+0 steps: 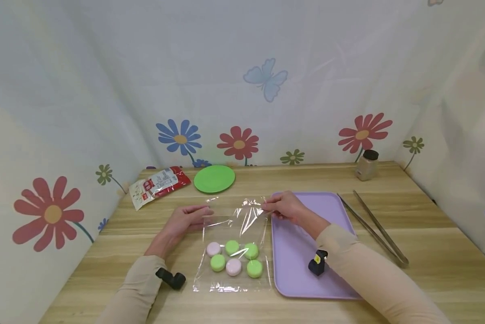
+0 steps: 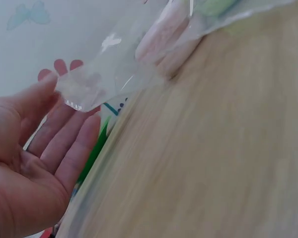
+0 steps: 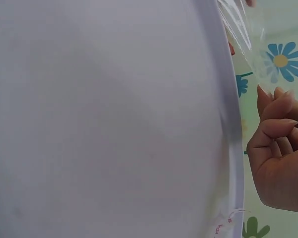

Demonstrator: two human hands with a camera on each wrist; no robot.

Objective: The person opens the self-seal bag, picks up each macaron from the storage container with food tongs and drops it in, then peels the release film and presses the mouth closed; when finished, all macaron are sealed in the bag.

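Note:
A clear plastic bag lies at the middle of the table, with several green and pale pink macarons spread in its lower part. My left hand pinches the bag's upper left edge between thumb and fingers; the left wrist view shows the other fingers of that hand extended behind the film. At the upper right corner, my right hand pinches the film between thumb and forefinger. Close up in the right wrist view, the remaining fingers of this hand are curled in.
A lilac tray lies right of the bag, under my right forearm. Metal tongs lie beyond it, and a black-lidded jar stands at the back right. Behind the bag are a green plate and a red-and-white packet.

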